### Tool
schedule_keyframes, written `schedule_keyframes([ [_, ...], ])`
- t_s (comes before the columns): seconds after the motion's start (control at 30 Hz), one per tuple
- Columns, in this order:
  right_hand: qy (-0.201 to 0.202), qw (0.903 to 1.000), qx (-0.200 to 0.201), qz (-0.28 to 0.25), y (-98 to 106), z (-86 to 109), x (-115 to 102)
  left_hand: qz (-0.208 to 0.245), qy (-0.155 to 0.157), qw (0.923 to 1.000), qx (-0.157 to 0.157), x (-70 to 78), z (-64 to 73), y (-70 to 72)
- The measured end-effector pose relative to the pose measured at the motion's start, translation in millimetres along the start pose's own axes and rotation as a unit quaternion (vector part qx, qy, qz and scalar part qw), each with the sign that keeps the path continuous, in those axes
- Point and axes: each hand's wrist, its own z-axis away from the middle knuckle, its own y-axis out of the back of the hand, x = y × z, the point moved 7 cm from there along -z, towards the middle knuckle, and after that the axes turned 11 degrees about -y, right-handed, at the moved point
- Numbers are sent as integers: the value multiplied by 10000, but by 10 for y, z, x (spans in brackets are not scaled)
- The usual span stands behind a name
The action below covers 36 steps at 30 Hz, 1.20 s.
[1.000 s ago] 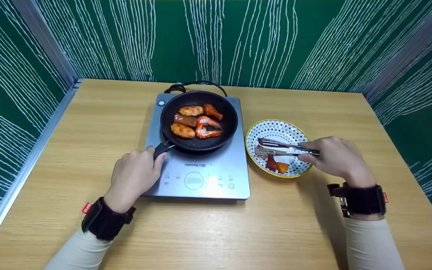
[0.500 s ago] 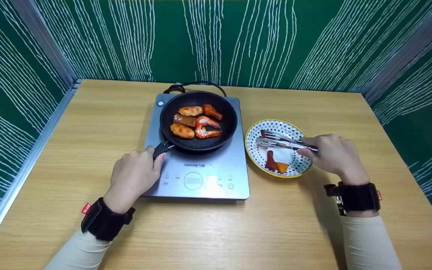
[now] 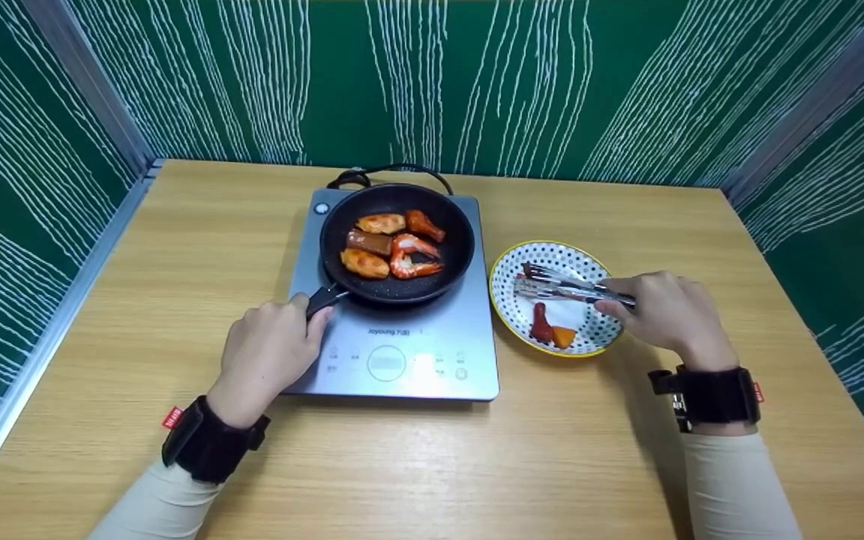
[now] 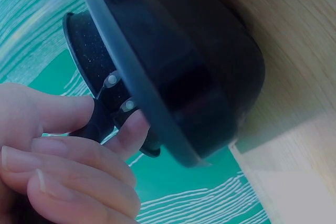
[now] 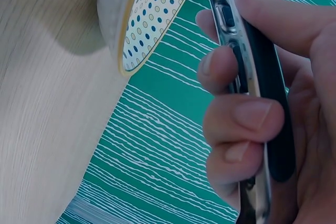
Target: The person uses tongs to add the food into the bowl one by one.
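Note:
My left hand (image 3: 271,345) grips the black handle (image 3: 321,300) of a frying pan (image 3: 383,288), which sits on an induction cooker. In the pan lie two chicken wings (image 3: 364,262), a drumstick (image 3: 424,225), a brown slab (image 3: 369,241) and curled red shrimp (image 3: 406,265). My right hand (image 3: 664,311) holds metal tongs (image 3: 578,288) with dark grips (image 5: 265,77), fingers wrapped round them. The tips reach low over the dotted plate (image 3: 589,330), near pale and brown food on its left side. Whether they pinch it I cannot tell. A dark red drumstick (image 3: 541,324) and an orange chunk (image 3: 563,337) lie nearer me.
The silver induction cooker (image 3: 432,330) stands mid-table, just left of the plate, with a black cable (image 3: 409,165) behind it. Green panels (image 3: 552,90) with white streaks enclose the back and sides of the wooden table (image 3: 402,465).
The tongs' arms have drawn closer together over the plate, and the right hand has shifted slightly left. Left hand and pan stay in place.

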Motion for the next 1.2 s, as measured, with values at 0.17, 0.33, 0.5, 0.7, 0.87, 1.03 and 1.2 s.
schedule_keyframes([
  [0.17, 50, 10000, 27, 7, -1, 2, 1, 9, 19, 10000, 2, -3, -2, -7],
  [0.33, 34, 10000, 9, -11, -18, -4, 14, -70, -35, 9999, 78, 8, 20, 3],
  [0.5, -8, 10000, -5, -14, -19, 1, 31, -77, -56, 9999, 101, 17, 26, 14],
  [0.7, -8, 9999, 39, -104, 32, 17, 32, -69, -69, 9999, 99, 21, 23, 15],
  [0.87, -1, 9997, 158, -173, 84, 29, 32, -62, -60, 9999, 115, 17, 18, 17],
  [1.03, 16, 9995, 263, -181, 138, 56, 6, -77, -57, 9999, 107, 16, 16, 17],
  [1.2, 197, 9980, 529, -294, 233, 118, -84, -56, -35, 10000, 60, 15, 15, 13],
])
